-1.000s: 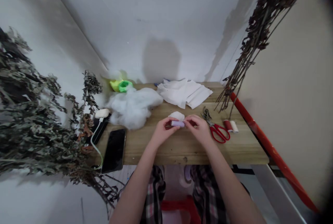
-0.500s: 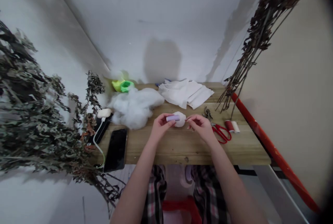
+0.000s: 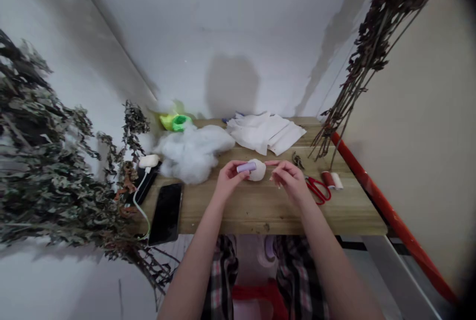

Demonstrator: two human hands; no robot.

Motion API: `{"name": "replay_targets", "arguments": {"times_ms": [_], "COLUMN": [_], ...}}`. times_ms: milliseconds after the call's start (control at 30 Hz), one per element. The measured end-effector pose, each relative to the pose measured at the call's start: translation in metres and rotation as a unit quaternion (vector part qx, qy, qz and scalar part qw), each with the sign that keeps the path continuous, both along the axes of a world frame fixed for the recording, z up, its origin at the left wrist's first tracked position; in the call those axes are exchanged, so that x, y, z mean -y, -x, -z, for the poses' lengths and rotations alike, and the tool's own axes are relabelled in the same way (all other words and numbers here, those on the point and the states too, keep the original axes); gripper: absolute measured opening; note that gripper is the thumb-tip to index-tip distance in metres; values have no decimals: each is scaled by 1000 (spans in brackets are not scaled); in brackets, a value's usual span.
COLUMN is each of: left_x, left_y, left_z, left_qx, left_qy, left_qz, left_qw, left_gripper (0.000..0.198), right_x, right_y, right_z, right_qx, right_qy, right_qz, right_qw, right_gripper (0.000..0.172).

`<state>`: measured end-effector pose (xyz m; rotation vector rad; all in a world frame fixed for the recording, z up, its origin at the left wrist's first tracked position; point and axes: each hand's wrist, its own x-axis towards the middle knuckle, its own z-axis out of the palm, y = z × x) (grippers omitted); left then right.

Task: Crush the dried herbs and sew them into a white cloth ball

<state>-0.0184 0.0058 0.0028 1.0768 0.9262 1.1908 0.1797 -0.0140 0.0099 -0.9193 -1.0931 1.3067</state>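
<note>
My left hand [image 3: 229,177] is closed on a lavender thread spool [image 3: 246,167] and a small, rounded white cloth piece [image 3: 257,170], pinching both between thumb and fingers. The spool lies across the cloth's left side. At the cloth's right edge is my right hand [image 3: 284,174], its index finger stretched out to the rim and its other fingers bent and spread below. I see nothing in that hand; a needle or thread would be too fine to make out. Red-handled scissors [image 3: 319,191] lie by my right wrist, their blades partly hidden.
Fluffy white stuffing [image 3: 193,151] and white cloth sheets [image 3: 264,132] lie along the back of the wooden table [image 3: 238,211]. A phone [image 3: 166,213] is at left; red [image 3: 327,179] and white [image 3: 336,181] thread spools are at right. Dried branches [image 3: 366,57] lean on both sides.
My right hand has loosened from a pinch at the cloth's edge; its index finger is now straight and the other fingers are lower. The left hand keeps its hold, the cloth slightly turned.
</note>
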Motion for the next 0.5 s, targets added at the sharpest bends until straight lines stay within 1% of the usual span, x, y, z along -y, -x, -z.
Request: {"name": "replay_targets", "arguments": {"times_ms": [67, 167, 233, 300, 367, 400, 467, 500], "left_x": [-1, -1, 0, 1, 3, 4, 3, 2], "left_y": [0, 1, 1, 2, 4, 6, 8, 9], "left_z": [2, 5, 5, 3, -1, -2, -4, -5], "left_qx": [6, -43, -81, -90, -68, -47, 9, 39], "left_qy": [17, -7, -28, -33, -20, -9, 18, 28], "left_qz": [-14, -32, -12, 30, 63, 68, 51, 30], "left_qw": [1000, 999, 996, 995, 995, 997, 999, 998], "left_gripper": [37, 34, 33, 32, 33, 33, 34, 34], "right_x": [2, 3, 2, -1, -5, -7, -10, -10], "right_y": [0, 2, 0, -4, -12, -16, -23, -26], "right_z": [-3, -8, -10, -11, -10, -9, -8, -8], "right_qx": [-68, -140, -187, -236, -274, -285, -294, -297], "right_qy": [32, 55, 58, 62, 63, 62, 53, 48], "right_qz": [-24, -43, -32, -1, 42, 61, 80, 78], "right_qw": [997, 988, 980, 970, 959, 955, 951, 950], "right_gripper": [19, 18, 18, 18, 18, 17, 16, 17]}}
